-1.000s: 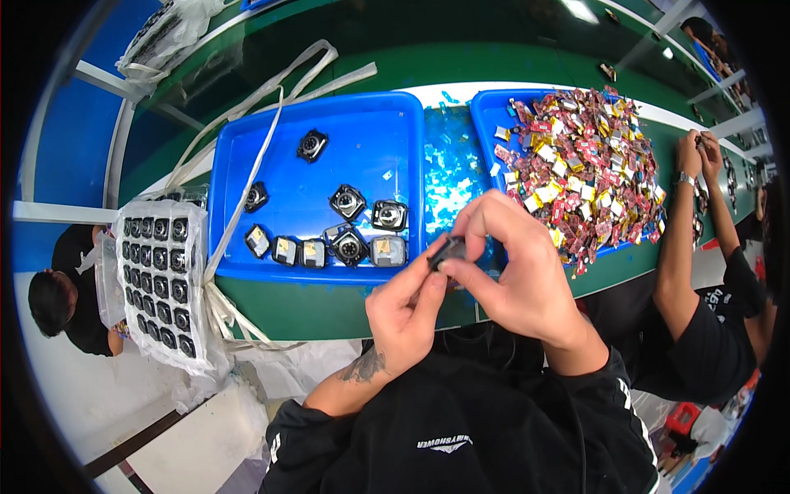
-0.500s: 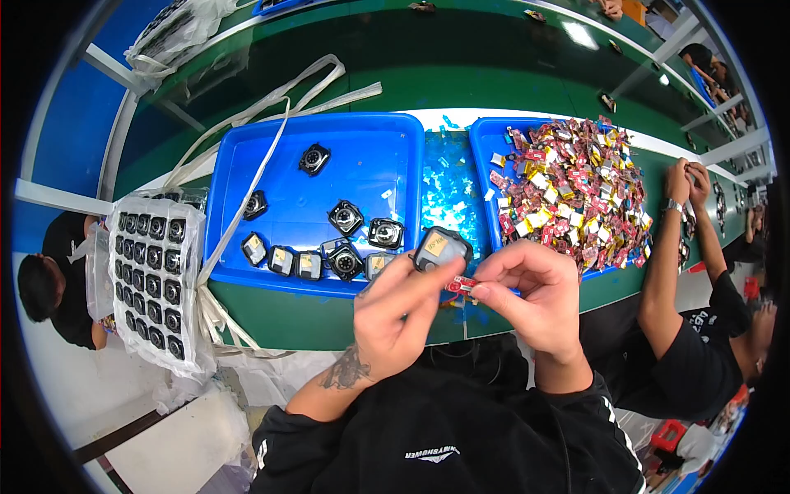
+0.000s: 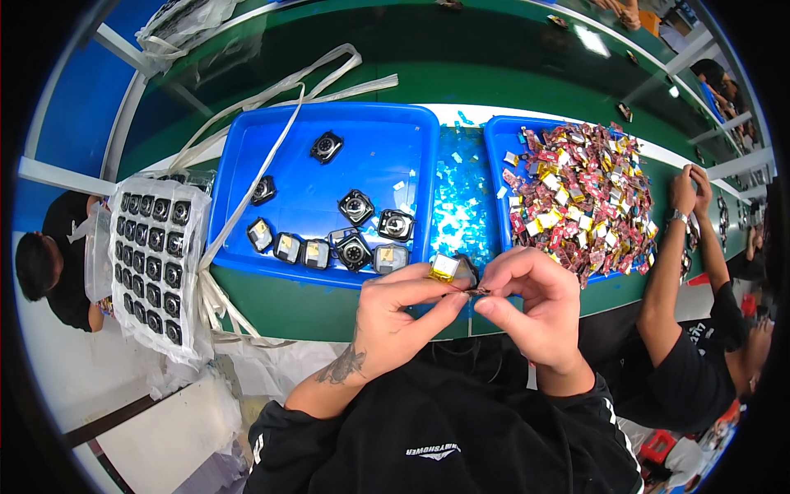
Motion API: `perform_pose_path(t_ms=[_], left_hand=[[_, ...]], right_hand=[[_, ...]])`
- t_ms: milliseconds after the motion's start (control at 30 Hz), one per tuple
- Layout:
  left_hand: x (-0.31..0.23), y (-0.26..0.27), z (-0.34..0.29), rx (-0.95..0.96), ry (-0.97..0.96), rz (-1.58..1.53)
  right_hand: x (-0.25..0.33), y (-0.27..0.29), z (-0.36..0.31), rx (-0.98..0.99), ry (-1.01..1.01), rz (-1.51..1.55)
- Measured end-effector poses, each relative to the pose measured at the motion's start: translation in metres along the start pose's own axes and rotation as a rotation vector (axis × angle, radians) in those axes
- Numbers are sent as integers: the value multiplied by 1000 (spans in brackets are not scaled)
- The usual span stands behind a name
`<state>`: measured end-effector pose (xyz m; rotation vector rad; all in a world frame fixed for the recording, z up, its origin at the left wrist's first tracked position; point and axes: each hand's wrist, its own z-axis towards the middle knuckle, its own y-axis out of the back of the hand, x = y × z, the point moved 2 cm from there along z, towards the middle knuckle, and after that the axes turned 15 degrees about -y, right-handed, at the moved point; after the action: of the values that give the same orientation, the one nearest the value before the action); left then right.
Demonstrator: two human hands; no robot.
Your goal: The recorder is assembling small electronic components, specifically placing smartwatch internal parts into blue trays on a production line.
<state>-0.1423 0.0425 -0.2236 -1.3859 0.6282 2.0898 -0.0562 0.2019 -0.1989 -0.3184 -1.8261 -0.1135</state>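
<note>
My left hand (image 3: 403, 313) is closed on a dark watch case (image 3: 467, 270), which is mostly hidden behind the fingers. A small silver battery with yellow tape (image 3: 444, 267) stands up just above its fingertips. Between the two hands is a small circuit board (image 3: 476, 291), seen nearly edge-on, with my right hand (image 3: 535, 305) pinching its right end. Left of the hands, a blue tray (image 3: 271, 140) holds several black watch cases (image 3: 355, 207), some with pale backing. At the right, another blue tray (image 3: 496, 148) carries a heap of red circuit boards with batteries (image 3: 580, 198).
Blue film scraps (image 3: 465, 189) lie between the trays on the green table (image 3: 321, 317). A white moulded tray of watch cases (image 3: 152, 263) stands at the left, with loose white straps (image 3: 214, 239) crossing the blue tray's edge. Another person's forearms (image 3: 666, 255) reach in at the right.
The watch case has tipped behind my fingers, and the battery now shows above them. My fingertips have drawn together around the circuit board. The whole view has shifted slightly.
</note>
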Motion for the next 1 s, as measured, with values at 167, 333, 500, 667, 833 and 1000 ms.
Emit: perform_pose_path(t_ms=[167, 333, 500, 667, 833, 1000], left_hand=[[7, -3, -6, -109, 86, -166], [6, -6, -8, -168, 106, -225], [9, -10, -10, -144, 101, -177], [14, -12, -14, -161, 73, -186], [11, -15, -12, -238, 106, -388], [8, -11, -11, -247, 194, -358]], right_hand=[[-7, -3, 6, -162, 42, -213], [-16, -3, 10, -212, 126, -322], [-17, -4, 7, -235, 235, -409], [-18, -6, 6, -259, 236, -420], [-13, -14, 11, -327, 246, -401], [-14, -13, 19, -95, 37, -188]])
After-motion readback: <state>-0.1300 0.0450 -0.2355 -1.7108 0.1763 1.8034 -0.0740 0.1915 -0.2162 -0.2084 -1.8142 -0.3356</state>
